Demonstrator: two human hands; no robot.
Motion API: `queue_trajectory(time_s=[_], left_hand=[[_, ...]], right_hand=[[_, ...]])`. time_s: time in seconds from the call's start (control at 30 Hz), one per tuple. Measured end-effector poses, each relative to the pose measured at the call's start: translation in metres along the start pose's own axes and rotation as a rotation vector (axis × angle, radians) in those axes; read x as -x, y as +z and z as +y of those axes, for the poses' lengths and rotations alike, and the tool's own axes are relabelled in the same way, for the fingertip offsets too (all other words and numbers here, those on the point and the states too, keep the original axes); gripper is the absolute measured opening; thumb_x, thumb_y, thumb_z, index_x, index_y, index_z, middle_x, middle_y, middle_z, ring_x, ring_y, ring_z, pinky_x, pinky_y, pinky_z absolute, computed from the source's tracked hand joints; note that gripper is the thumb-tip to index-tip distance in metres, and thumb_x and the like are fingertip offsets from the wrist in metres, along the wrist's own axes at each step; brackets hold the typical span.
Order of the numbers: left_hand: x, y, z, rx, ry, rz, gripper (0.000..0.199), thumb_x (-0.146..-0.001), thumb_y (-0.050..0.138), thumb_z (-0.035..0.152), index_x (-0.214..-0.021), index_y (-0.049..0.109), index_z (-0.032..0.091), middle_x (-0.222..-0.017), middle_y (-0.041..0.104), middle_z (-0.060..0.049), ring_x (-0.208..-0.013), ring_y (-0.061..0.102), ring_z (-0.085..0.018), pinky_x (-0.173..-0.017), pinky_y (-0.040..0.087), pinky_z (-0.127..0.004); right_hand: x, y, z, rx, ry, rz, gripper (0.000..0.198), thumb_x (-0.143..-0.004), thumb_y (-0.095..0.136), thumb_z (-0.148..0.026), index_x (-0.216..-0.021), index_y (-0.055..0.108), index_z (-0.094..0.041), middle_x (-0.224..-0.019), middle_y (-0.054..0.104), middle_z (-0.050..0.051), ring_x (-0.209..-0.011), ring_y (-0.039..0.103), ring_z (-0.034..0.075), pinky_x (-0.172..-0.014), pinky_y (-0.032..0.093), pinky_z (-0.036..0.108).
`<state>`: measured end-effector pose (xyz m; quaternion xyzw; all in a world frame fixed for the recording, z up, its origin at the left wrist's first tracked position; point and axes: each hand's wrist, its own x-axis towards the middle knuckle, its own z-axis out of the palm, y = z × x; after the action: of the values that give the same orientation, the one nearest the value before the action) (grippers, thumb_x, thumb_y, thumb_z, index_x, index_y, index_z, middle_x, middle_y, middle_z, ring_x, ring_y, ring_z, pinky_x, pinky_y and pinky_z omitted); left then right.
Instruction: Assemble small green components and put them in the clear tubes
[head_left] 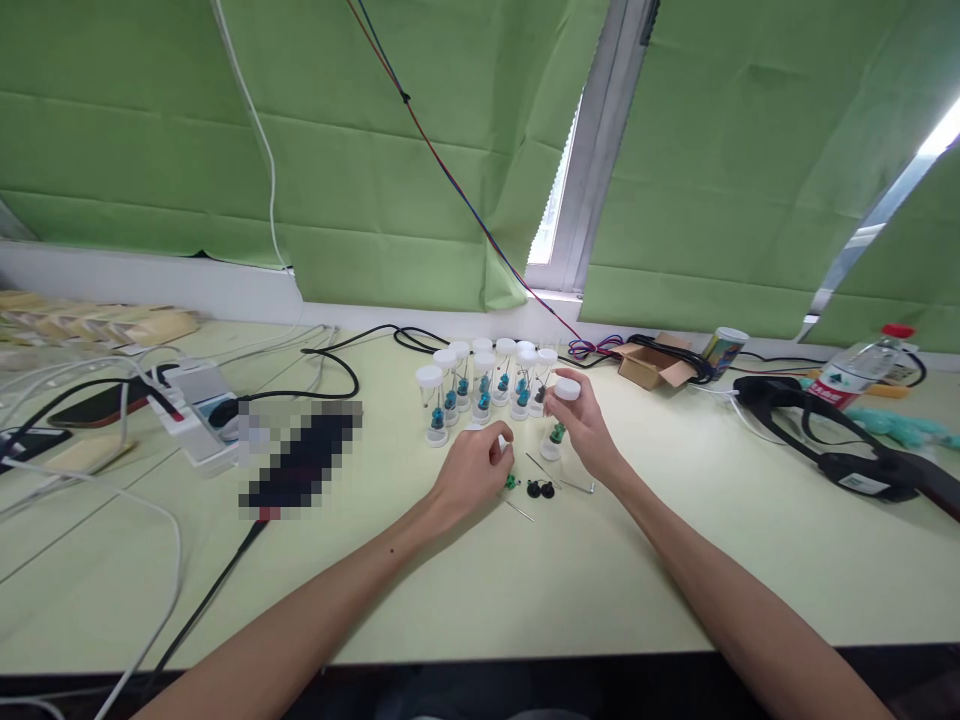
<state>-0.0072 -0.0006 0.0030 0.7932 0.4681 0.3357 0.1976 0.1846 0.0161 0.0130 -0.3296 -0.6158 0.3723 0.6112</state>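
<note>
My right hand (pixel 581 425) is closed around a clear plastic tube with a white cap (pixel 567 389). Green parts (pixel 557 433) show inside it near the bottom, and it stands upright on the table. Left of it, my left hand (pixel 474 468) rests on the table with its fingers curled in. Whatever they hold is hidden; a bit of white shows beside the fingertips. By those fingers lie a small green part (pixel 511 481), two black round parts (pixel 541 489) and several thin metal rods (pixel 577 487). Behind the hands stand several capped tubes (pixel 430 405) with blue parts inside.
A power strip (pixel 199 415) with cables and a blurred dark device (pixel 304 460) are at left. At right are a small cardboard box (pixel 652 364), a can (pixel 724 352), a black headset (pixel 840 445) and a red-capped bottle (pixel 859 370). Black cable runs along the back.
</note>
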Motion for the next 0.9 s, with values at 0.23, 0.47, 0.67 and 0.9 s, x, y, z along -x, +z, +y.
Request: queue_trajectory(time_s=[0.23, 0.47, 0.67, 0.9], left_hand=[[-0.001, 0.0, -0.001, -0.013, -0.011, 0.024, 0.012, -0.084, 0.05, 0.021, -0.083, 0.061, 0.021, -0.058, 0.056, 0.003, -0.056, 0.051, -0.014, -0.053, 0.032, -0.027], [-0.004, -0.003, -0.002, -0.057, -0.038, 0.085, 0.013, -0.085, 0.05, 0.023, -0.082, 0.062, 0.02, -0.06, 0.057, 0.002, -0.057, 0.052, -0.014, -0.056, 0.034, -0.028], [-0.007, -0.009, -0.004, -0.098, -0.092, 0.094, 0.013, -0.083, 0.05, 0.023, -0.083, 0.063, 0.02, -0.063, 0.06, 0.001, -0.06, 0.054, -0.016, -0.059, 0.035, -0.029], [-0.009, -0.011, -0.007, -0.125, -0.124, 0.07, 0.013, -0.082, 0.05, 0.024, -0.083, 0.063, 0.02, -0.067, 0.063, -0.001, -0.062, 0.055, -0.017, -0.057, 0.034, -0.029]], right_hand=[[-0.002, -0.002, 0.009, 0.299, -0.103, -0.022, 0.034, -0.095, 0.052, -0.041, -0.122, 0.04, -0.024, -0.102, 0.06, 0.005, -0.094, 0.057, 0.019, -0.085, 0.046, 0.035], [0.001, -0.008, 0.018, 0.799, 0.026, -0.05, 0.024, -0.088, 0.057, -0.044, -0.091, 0.05, -0.021, -0.087, 0.06, 0.005, -0.077, 0.053, 0.02, -0.073, 0.043, 0.035], [0.0, -0.011, 0.023, 0.843, 0.174, -0.042, 0.027, -0.083, 0.061, -0.046, -0.085, 0.051, -0.021, -0.082, 0.059, 0.003, -0.068, 0.053, 0.018, -0.064, 0.042, 0.032], [0.003, -0.01, 0.028, 0.743, 0.193, -0.013, 0.027, -0.082, 0.064, -0.044, -0.086, 0.051, -0.02, -0.084, 0.06, 0.002, -0.066, 0.056, 0.017, -0.063, 0.045, 0.032]])
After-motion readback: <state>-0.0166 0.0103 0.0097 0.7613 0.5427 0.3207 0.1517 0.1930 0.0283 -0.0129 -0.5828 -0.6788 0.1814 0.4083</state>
